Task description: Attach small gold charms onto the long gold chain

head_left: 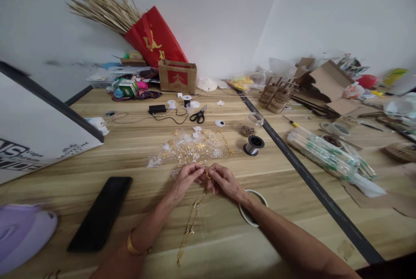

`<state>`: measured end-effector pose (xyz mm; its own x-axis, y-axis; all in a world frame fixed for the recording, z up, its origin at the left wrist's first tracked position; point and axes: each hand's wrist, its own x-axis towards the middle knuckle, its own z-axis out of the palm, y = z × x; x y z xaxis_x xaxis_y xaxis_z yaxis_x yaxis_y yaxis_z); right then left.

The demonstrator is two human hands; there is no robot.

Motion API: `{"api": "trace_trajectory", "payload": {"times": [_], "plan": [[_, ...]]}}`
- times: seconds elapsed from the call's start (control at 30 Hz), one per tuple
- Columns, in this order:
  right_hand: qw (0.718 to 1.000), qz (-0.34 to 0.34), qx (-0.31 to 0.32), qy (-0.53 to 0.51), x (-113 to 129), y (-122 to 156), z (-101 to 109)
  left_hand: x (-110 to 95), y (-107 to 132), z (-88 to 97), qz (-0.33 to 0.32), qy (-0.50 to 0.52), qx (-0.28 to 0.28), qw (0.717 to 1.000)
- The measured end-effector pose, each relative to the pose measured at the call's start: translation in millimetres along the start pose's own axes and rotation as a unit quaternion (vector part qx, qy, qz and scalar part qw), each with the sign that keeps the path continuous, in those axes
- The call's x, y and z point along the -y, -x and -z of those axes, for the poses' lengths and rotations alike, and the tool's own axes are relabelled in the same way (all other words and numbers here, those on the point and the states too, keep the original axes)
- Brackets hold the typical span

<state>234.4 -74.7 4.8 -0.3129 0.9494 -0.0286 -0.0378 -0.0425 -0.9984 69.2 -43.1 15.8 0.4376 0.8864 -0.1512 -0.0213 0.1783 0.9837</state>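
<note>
My left hand (187, 178) and my right hand (225, 181) meet at the middle of the wooden table (130, 149), fingers pinched together on the top of a gold chain (191, 220). The chain trails down towards me between my forearms. Just beyond my fingers lies a scatter of small gold and white jewellery pieces (191, 147) in clear bags. A gold bangle (134, 248) sits on my left wrist and a pale bangle (251, 209) on my right.
A black phone (100, 218) lies at the left, with a white box (35, 136) behind it. A wire spool (254, 144), a small jar (248, 129), black scissors (198, 115) and a charger (157, 108) lie beyond. A bundle of skewers (328, 155) and cardboard clutter fill the right.
</note>
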Motion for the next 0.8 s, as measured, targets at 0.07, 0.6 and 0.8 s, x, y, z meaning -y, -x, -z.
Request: {"api": "trace_trajectory", "payload": {"times": [0.07,0.6,0.8], "plan": [[1.000,-0.011,-0.009,-0.011,0,-1,1,2,-1,0.9,-0.005,-0.005,-0.025,1.000],[0.983,-0.015,-0.071,-0.167,1,-6,8,-3,9,-2.8,0.102,-0.085,0.117,0.984],[0.979,-0.012,-0.103,-0.178,1,-7,15,-1,11,-0.2,0.108,-0.135,0.166,0.971]]}}
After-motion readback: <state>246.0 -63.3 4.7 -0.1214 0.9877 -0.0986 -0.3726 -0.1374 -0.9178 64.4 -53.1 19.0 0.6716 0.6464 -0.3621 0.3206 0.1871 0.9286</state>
